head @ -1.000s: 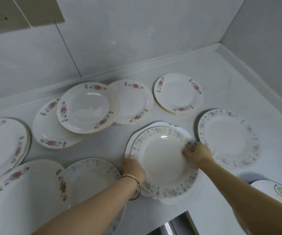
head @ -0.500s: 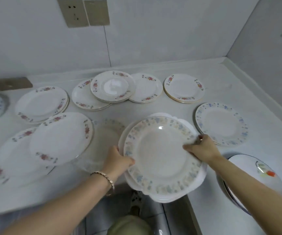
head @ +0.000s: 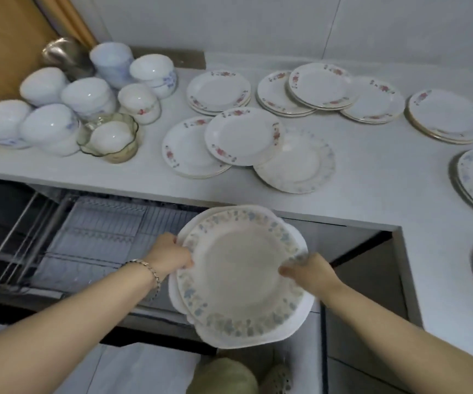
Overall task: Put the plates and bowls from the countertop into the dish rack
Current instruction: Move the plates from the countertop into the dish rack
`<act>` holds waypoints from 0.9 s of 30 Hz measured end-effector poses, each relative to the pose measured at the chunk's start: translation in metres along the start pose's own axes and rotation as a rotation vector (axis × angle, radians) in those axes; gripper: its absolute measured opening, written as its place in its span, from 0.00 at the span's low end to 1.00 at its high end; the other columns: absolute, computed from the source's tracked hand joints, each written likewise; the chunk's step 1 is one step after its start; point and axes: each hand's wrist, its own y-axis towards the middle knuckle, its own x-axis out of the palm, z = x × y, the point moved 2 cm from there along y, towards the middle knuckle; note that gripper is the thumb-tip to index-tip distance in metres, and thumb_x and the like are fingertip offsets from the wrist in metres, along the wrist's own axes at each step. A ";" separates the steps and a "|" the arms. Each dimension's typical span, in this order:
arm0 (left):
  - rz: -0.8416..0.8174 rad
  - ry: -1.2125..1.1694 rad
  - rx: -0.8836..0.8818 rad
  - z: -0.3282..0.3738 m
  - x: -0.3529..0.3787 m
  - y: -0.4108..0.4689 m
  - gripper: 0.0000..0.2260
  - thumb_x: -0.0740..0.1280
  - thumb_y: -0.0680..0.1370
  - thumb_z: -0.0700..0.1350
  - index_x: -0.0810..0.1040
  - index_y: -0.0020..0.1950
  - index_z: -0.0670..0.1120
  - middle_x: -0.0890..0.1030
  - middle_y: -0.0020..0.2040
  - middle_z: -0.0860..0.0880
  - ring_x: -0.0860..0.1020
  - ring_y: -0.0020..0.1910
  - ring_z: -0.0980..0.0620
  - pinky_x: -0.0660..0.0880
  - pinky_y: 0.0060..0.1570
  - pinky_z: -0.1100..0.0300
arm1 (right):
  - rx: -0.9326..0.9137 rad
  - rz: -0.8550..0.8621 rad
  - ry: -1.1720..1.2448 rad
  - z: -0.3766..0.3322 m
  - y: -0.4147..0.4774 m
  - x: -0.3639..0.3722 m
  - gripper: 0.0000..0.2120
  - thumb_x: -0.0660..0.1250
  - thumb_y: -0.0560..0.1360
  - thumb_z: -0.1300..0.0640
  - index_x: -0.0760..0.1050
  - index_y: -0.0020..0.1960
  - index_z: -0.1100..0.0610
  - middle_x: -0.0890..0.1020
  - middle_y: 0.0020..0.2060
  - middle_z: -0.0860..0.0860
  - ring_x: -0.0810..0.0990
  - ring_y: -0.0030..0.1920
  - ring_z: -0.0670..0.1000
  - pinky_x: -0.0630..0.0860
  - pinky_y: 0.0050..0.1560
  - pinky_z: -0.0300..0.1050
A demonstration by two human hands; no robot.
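A small stack of pastel-flowered plates (head: 241, 275) hangs in mid-air below the counter (head: 371, 189) edge, faces tilted up toward the viewer. The left hand (head: 170, 255) clamps the rim at nine o'clock, the right hand (head: 310, 273) at three o'clock, fingers closed on the stack. The wire dish rack (head: 99, 237) lies at nine to ten o'clock from the plates, nearer the left hand. Its slots likely need the plates turned on edge.

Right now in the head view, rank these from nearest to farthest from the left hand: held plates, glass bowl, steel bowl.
1. Held plates, gripped by the left hand.
2. Glass bowl, counter, left.
3. Steel bowl, far-left back corner.
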 end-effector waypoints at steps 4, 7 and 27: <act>0.025 0.078 -0.082 -0.046 -0.051 0.045 0.18 0.66 0.67 0.29 0.77 0.56 0.40 0.80 0.51 0.43 0.78 0.51 0.44 0.76 0.47 0.55 | 0.075 -0.019 0.049 -0.025 0.020 0.077 0.14 0.67 0.69 0.61 0.65 0.29 0.56 0.69 0.28 0.48 0.69 0.28 0.47 0.65 0.25 0.35; 0.029 0.127 -0.103 -0.081 -0.084 0.093 0.21 0.67 0.67 0.32 0.76 0.59 0.40 0.81 0.53 0.42 0.78 0.50 0.44 0.77 0.44 0.56 | 0.063 -0.057 0.023 -0.045 0.042 0.134 0.15 0.65 0.72 0.61 0.64 0.31 0.53 0.70 0.32 0.47 0.70 0.31 0.46 0.68 0.29 0.34; 0.014 0.276 0.051 -0.155 -0.083 0.384 0.19 0.64 0.74 0.33 0.70 0.65 0.43 0.77 0.60 0.42 0.76 0.59 0.43 0.72 0.50 0.58 | 0.362 0.228 0.028 -0.050 0.274 0.326 0.17 0.64 0.73 0.61 0.74 0.62 0.60 0.79 0.58 0.60 0.78 0.59 0.60 0.76 0.57 0.46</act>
